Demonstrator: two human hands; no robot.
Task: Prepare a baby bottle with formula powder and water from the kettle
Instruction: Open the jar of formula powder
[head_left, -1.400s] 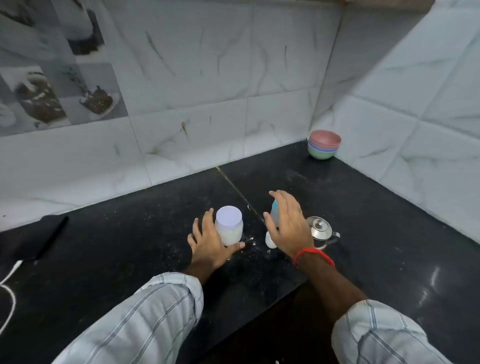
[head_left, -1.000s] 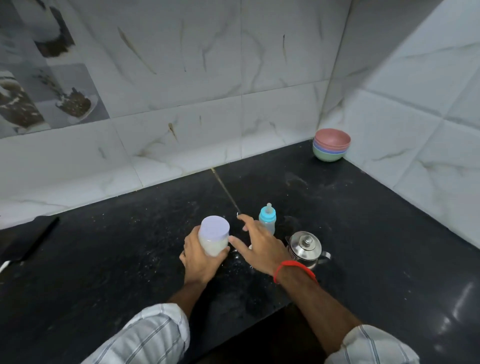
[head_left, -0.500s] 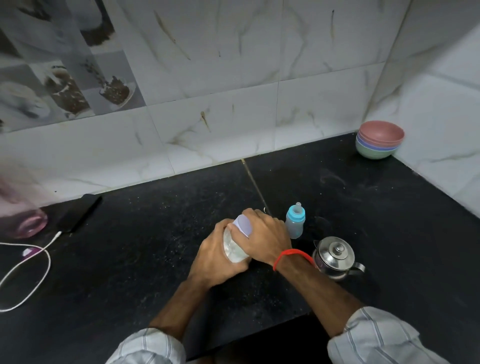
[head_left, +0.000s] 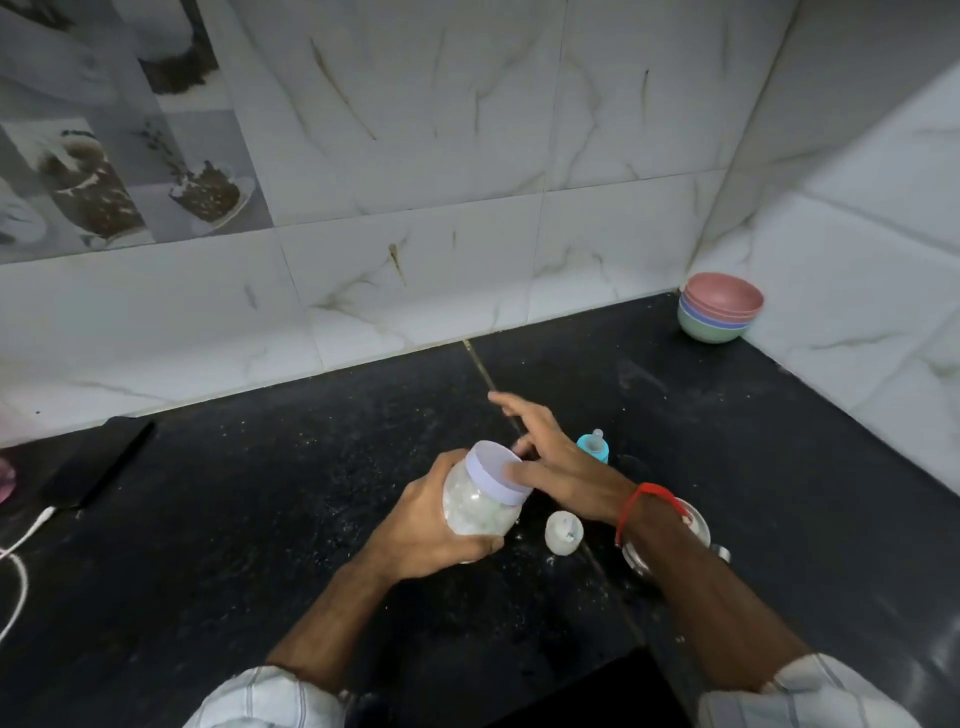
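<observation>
Nearest the front edge of the black speckled stone worktop (head_left: 218, 545), the left hand (head_left: 431, 525) grips a clear plastic jar of white formula powder (head_left: 480, 506), now lifted and tilted toward the right, where about a second earlier it stood upright on the stone. The right hand (head_left: 556, 467), which half a second ago clasped the jar's pale lilac screw lid (head_left: 496, 473), has loosened: its fingers are straight and spread, the thumb resting against the lid's rim, holding nothing. The lid is still on, so this looks like a re-grip between turns, with unscrewing unfinished and no powder reachable yet. Just right of the jar a small translucent cap (head_left: 563, 532) lies on the worktop amid scattered white specks. The shiny steel kettle (head_left: 675, 540) sits mostly hidden under the right forearm, which wears a red thread (head_left: 647, 501). Just beyond the right hand stands the baby bottle with its turquoise collar and clear teat (head_left: 595, 447), still closed. In the far right corner, matte pastel bowls (head_left: 719, 312) are stacked against glossy veined marble tiles (head_left: 467, 156).
</observation>
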